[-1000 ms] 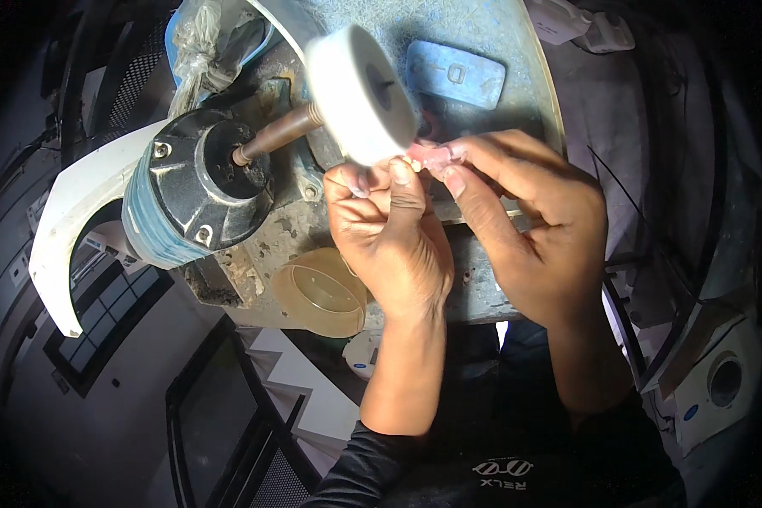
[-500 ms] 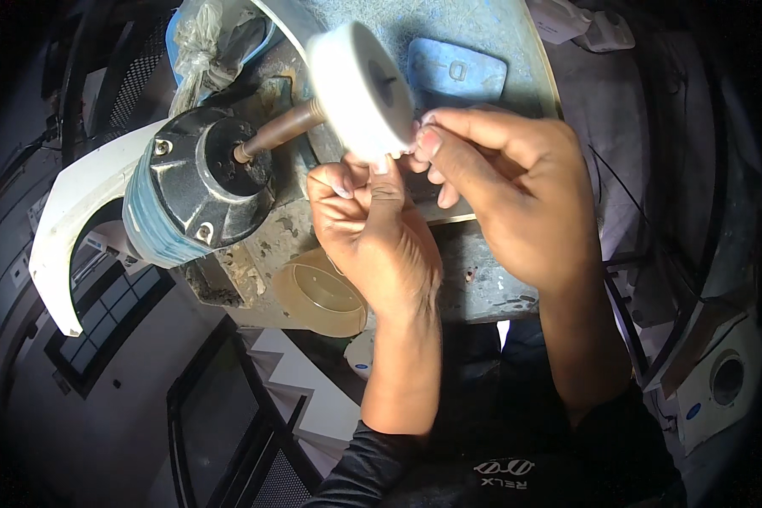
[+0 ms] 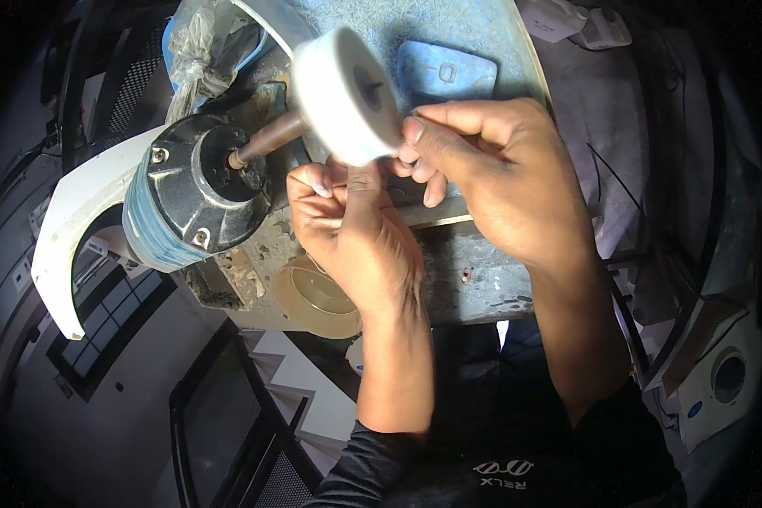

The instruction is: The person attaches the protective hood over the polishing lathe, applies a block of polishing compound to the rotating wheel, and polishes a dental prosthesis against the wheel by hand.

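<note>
White wheel (image 3: 344,106) close by, both hands (image 3: 360,224) (image 3: 521,186) curl inward.

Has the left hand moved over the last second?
Yes: the left hand has shifted leftward, closer to the black motor housing.

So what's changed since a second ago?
The left hand has shifted left beside the white wheel; the right hand has moved left and upward, closer to it. The pink piece seen earlier can't be made out now. The motor and bowl stayed put.
</note>
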